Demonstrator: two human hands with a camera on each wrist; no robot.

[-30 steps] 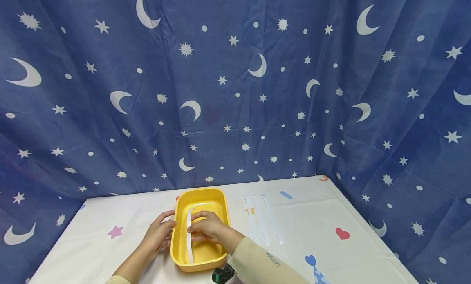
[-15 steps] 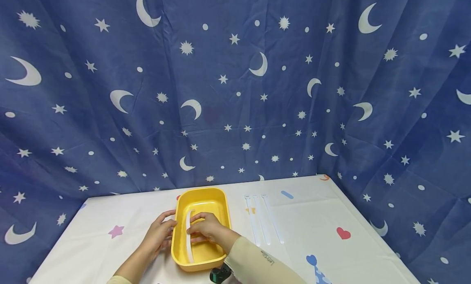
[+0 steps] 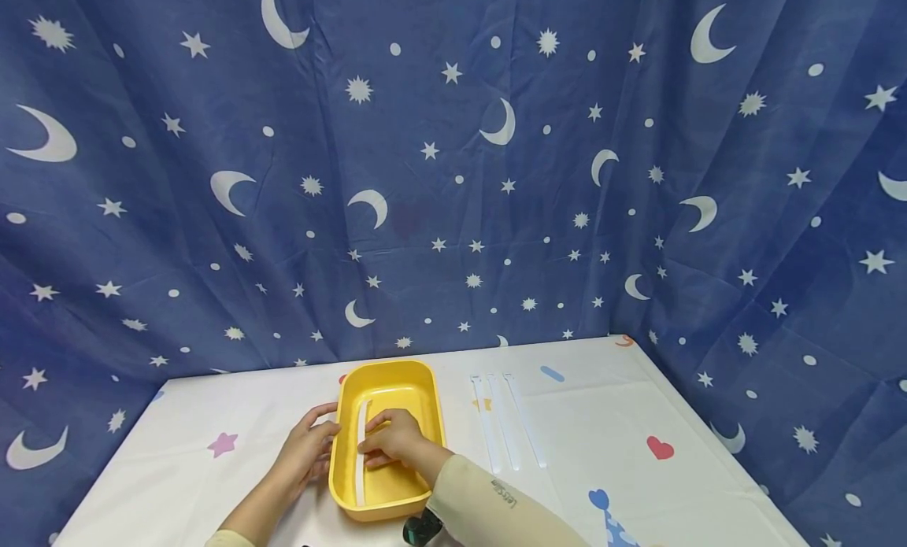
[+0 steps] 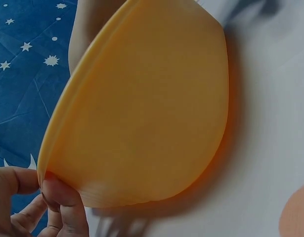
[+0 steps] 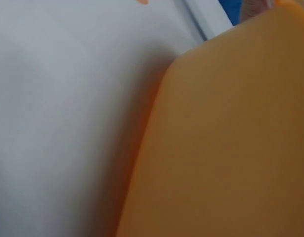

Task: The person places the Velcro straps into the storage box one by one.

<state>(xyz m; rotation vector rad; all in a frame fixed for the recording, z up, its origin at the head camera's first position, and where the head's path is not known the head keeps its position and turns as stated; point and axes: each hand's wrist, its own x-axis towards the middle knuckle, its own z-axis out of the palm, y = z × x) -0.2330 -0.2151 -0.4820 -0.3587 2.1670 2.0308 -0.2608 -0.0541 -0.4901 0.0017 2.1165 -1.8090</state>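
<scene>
A yellow rectangular tub (image 3: 386, 509) with rounded corners stands on the table. Inside it, along the left side, runs a white cable tie (image 3: 360, 484), nearly straight with a small bend at its far end. My right hand (image 3: 400, 439) reaches into the tub and pinches the tie near its middle with thumb and fingertips. At the tub's left rim, my left hand (image 3: 301, 456) holds the edge. The left wrist view shows the left fingers (image 4: 65, 195) close against the rim and outer wall. Only the tub's outside (image 5: 226, 138) fills the right wrist view, which hides the right hand's fingers.
Three more white cable ties (image 3: 505, 425) lie side by side on the table, right of the tub. The white tablecloth (image 3: 581, 421) carries printed shapes. Behind it hangs a blue curtain (image 3: 425, 279) with moons and stars.
The cable tie has gone from bowed to nearly straight, its near end shifting left. My right hand has edged slightly left with it. The left hand stays at the rim.
</scene>
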